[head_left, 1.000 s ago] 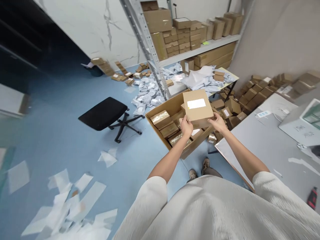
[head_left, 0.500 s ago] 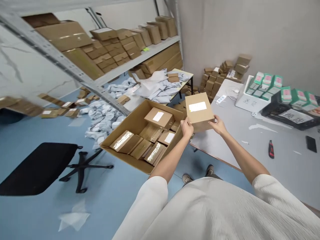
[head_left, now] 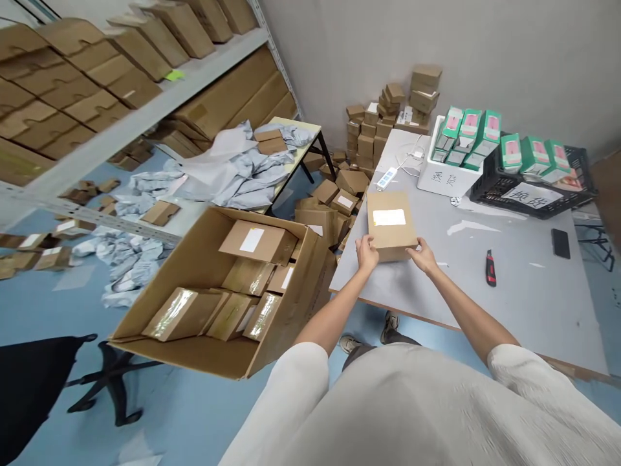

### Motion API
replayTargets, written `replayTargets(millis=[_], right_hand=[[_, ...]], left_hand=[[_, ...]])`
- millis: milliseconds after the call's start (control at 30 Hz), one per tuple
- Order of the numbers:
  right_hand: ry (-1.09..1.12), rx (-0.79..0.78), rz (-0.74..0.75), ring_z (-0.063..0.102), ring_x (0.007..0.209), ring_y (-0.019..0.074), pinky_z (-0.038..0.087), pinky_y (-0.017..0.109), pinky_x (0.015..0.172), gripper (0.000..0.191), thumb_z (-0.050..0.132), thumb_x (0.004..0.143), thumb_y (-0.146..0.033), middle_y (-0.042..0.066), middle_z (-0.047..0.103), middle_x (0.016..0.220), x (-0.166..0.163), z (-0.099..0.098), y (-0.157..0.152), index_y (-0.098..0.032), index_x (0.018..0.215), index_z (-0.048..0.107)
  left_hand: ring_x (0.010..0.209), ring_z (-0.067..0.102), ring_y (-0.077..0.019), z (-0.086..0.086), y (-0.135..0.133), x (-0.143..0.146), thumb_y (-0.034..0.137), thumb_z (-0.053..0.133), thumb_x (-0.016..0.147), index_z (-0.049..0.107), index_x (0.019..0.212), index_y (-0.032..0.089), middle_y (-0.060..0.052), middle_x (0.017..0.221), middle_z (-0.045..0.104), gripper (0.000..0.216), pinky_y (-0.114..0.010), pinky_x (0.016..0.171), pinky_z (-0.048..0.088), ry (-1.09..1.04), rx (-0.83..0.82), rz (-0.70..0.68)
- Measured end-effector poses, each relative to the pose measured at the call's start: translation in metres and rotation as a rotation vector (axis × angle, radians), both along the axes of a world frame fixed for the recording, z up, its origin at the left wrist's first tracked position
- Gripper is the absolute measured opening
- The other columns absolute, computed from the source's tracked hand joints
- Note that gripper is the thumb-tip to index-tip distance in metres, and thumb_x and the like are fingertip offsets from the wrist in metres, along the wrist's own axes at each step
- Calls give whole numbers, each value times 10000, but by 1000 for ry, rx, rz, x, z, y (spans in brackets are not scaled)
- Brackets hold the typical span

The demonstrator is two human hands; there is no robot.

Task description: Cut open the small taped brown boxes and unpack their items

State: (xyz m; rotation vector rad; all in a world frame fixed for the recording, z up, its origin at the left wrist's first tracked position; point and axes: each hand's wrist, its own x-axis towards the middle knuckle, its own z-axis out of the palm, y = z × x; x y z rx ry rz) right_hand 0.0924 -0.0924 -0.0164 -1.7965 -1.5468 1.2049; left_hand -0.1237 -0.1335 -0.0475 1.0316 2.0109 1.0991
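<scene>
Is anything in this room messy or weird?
Yes. Crumpled bags lie heaped on the floor, and loose boxes are jumbled beside the grey table, unlike those lined up on the shelf. The table has ragged white patches too. The box in the hands shows no damage.

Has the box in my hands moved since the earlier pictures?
Yes, rightward: a second ago the box was over the open carton; now it is over the gray table.
</scene>
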Motion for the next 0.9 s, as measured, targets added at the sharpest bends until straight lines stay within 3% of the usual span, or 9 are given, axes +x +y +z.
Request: replayTargets(millis=[100,233,367,433,533,700,900], right_hand=[[26,59,-45,738,1105,315,585,468,1034,608,702,769,-425,116,752,1252,19,-20,23,-236,1340,609],[11,129,-18,599,1410,346,489,511,1196,686,678,788,-424,191,549,1581,41,-40,45,-201,1429,579],[-115,205,6,267,1661,409,282,601,1333,736,713,801,-434,214,345,1744,50,-46,50,-187,1484,594],[-135,263,46,217,1678,418,237,654,1339,707,701,813,-434,178,314,1775,43,-44,53,-231,1485,612],[-145,297,134,240,1673,404,239,685,1330,653,671,834,-436,137,340,1775,17,-38,59,-277,1467,640],[-100,289,305,254,1678,380,257,583,1357,640,687,870,-467,166,347,1780,-48,-26,65,-203,1454,669],[-76,270,516,314,1660,367,256,561,1362,591,689,884,-414,165,435,1732,-146,-16,42,-194,1432,704]], left_hand=[[1135,690,-219,-5,19,28,-39,598,857,686,1229,233,-89,1253,571,469,-373,1136,519,-36,-25,-56],[1147,686,-218,-4,40,50,-46,586,840,712,1168,204,-103,1255,598,432,-373,1167,505,-93,-67,-124],[1202,668,-235,2,46,40,0,611,857,738,1111,205,-105,1261,644,350,-371,1169,491,-78,-61,-167],[1210,663,-240,6,44,27,38,628,873,744,1128,216,-98,1264,660,332,-365,1153,494,-55,-60,-166],[1192,671,-238,12,37,5,73,648,884,752,1147,221,-97,1273,675,320,-358,1142,496,-33,-54,-133],[1219,676,-247,19,15,-38,71,678,869,761,1121,228,-96,1278,694,308,-395,1169,498,7,-12,-40],[1176,698,-251,28,-38,-113,62,689,884,772,1091,212,-105,1248,708,269,-409,1146,525,8,4,138]])
